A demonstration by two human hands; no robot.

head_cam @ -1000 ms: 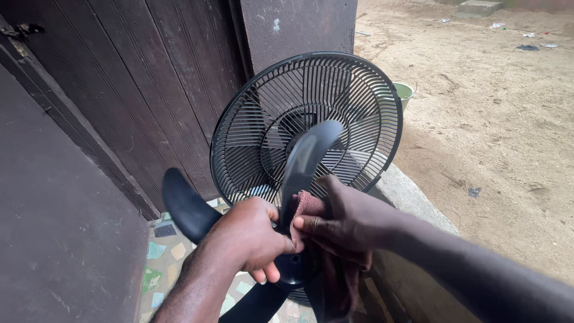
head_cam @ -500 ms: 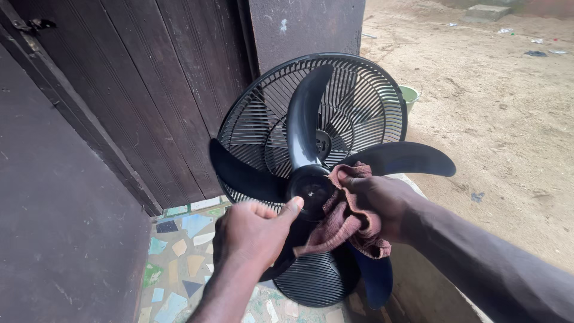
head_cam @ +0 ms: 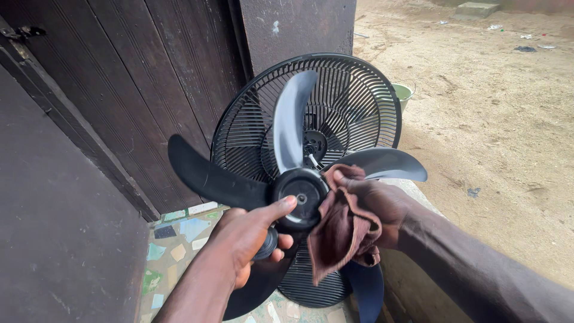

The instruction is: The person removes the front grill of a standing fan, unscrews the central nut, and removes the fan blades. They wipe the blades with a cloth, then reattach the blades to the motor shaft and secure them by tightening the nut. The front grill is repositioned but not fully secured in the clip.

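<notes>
Fan blade off its grille, held up in both my hands.

My left hand (head_cam: 248,239) grips the black fan blade (head_cam: 287,179) from below, fingers curled round the back of its hub and thumb pressed on the front. My right hand (head_cam: 376,206) is closed on a brown cloth (head_cam: 341,239), which lies against the hub's right side. Behind the blade stands the round black fan grille (head_cam: 359,101), leaning near the dark wooden door (head_cam: 149,90), above the mosaic floor (head_cam: 179,236).

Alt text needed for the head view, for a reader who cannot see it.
Two hands hold a black fan blade before a round fan grille: the left hand grips the hub, the right hand presses a brown cloth against it. Dark wooden doors stand behind, sandy ground to the right.
</notes>
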